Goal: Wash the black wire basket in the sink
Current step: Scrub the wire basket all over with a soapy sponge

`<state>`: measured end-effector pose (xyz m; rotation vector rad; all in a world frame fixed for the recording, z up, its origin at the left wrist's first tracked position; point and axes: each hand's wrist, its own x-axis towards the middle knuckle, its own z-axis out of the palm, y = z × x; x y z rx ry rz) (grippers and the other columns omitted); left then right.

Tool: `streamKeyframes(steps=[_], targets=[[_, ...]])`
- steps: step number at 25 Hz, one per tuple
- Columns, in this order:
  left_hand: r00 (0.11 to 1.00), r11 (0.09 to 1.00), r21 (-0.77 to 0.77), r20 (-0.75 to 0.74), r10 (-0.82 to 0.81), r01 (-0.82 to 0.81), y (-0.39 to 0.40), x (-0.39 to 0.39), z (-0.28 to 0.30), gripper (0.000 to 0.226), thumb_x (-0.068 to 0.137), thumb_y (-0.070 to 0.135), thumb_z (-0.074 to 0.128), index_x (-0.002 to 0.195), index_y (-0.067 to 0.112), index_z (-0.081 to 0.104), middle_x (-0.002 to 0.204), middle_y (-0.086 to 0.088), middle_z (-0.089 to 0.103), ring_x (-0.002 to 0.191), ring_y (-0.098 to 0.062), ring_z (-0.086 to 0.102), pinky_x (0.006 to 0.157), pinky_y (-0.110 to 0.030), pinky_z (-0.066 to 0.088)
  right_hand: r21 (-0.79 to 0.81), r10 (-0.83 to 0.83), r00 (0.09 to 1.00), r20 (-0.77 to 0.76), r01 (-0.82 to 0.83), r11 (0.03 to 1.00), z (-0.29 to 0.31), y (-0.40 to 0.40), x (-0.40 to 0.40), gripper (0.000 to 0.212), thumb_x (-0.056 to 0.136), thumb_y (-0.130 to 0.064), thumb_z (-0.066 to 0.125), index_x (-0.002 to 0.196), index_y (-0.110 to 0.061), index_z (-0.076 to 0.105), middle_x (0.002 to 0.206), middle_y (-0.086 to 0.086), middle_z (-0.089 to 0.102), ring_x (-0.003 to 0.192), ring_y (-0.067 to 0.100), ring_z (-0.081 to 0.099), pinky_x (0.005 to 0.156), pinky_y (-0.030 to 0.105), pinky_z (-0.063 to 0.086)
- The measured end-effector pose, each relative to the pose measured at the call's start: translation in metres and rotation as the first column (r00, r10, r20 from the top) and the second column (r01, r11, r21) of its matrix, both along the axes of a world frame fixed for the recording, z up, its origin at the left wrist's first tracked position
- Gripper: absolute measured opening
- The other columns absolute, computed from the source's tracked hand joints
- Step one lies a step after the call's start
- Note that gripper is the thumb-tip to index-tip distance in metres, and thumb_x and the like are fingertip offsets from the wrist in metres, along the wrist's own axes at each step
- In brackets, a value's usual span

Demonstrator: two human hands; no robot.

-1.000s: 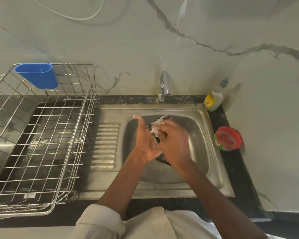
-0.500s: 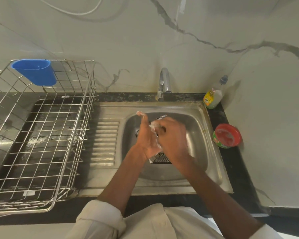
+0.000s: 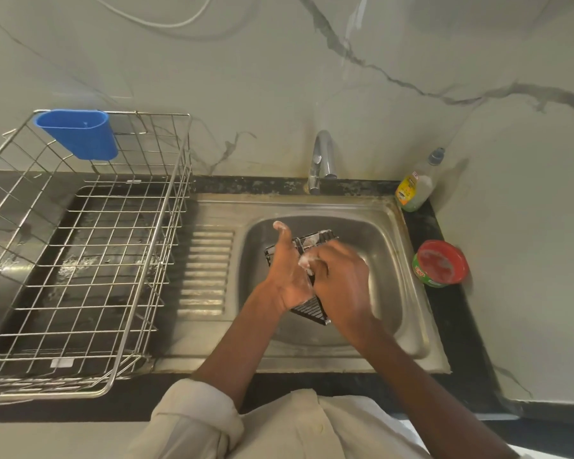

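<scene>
Marble-patterned wall panels are backing a stainless steel sink, the landmark for all positions below. Over its bowl, the left hand is gripping the black wire basket, holding it tilted clear of the bowl floor. The right hand is closing around a foamy white scrubbing pad and working it against the wires, so the soaping step appears to be in progress. Rinsing is likely coming next, calling for the chrome tap behind the sink, which is showing no water. Left of the sink, a steel wire drying rack with a blue plastic cup is standing; right of the sink, a clear detergent bottle and a red-lidded tub are sitting. Nothing is blocking the tap.
</scene>
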<state>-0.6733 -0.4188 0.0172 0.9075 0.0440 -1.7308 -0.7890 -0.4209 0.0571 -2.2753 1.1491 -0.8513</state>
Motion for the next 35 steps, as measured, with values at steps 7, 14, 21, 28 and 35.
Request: streamKeyframes(steps=[7,14,21,28,35], targets=[[0.983,0.993,-0.066,-0.164,0.087,-0.099,0.000,0.011,0.007,0.091,0.094,0.092,0.033,0.132,0.016,0.064,0.101,-0.019,0.075,0.099,-0.034,0.075,0.081,-0.039,0.063,-0.083,0.043,0.997,-0.071,-0.048,0.995,0.000,-0.004,0.004,0.020,0.083,-0.009,0.058,0.079,-0.017,0.075,0.088,-0.003,0.069,0.084,0.019,0.061,0.063,0.029,0.049],[0.996,0.986,-0.154,-0.066,0.062,-0.072,-0.009,0.010,-0.003,0.107,0.067,0.097,0.069,0.123,0.006,0.069,0.114,-0.010,0.061,0.105,-0.026,0.059,0.119,-0.039,0.037,-0.004,-0.004,1.000,0.028,0.004,1.000,0.005,-0.025,0.010,0.036,0.078,0.013,0.070,0.104,-0.011,0.079,0.098,0.003,0.073,0.081,0.015,0.069,0.070,0.015,0.053],[0.958,0.933,-0.245,-0.183,0.221,-0.263,-0.009,0.020,0.004,0.101,0.087,0.097,0.039,0.111,0.004,0.071,0.114,-0.022,0.066,0.105,-0.039,0.068,0.101,-0.058,0.057,-0.022,-0.052,0.998,-0.022,0.051,0.998,-0.008,0.002,-0.018,0.032,0.077,0.008,0.072,0.097,-0.016,0.080,0.097,0.002,0.075,0.082,0.021,0.070,0.070,0.026,0.057],[0.923,0.907,-0.213,-0.215,0.319,-0.363,-0.012,0.026,-0.008,0.096,0.084,0.098,0.042,0.113,0.011,0.071,0.121,-0.023,0.063,0.113,-0.041,0.063,0.102,-0.066,0.054,-0.078,0.067,0.997,-0.043,-0.070,0.995,-0.020,0.011,-0.034,0.023,0.080,-0.004,0.063,0.087,-0.019,0.078,0.089,-0.003,0.071,0.081,0.022,0.062,0.064,0.039,0.056],[0.975,0.966,-0.145,-0.086,0.205,-0.216,-0.007,-0.011,0.005,0.076,0.101,0.079,0.043,0.112,0.010,0.073,0.118,-0.011,0.062,0.116,-0.027,0.064,0.112,-0.041,0.046,-0.074,0.030,0.993,-0.115,-0.039,0.997,0.016,-0.025,0.015,0.013,0.083,-0.008,0.071,0.084,-0.020,0.075,0.089,-0.003,0.067,0.085,0.019,0.059,0.063,0.035,0.052]])
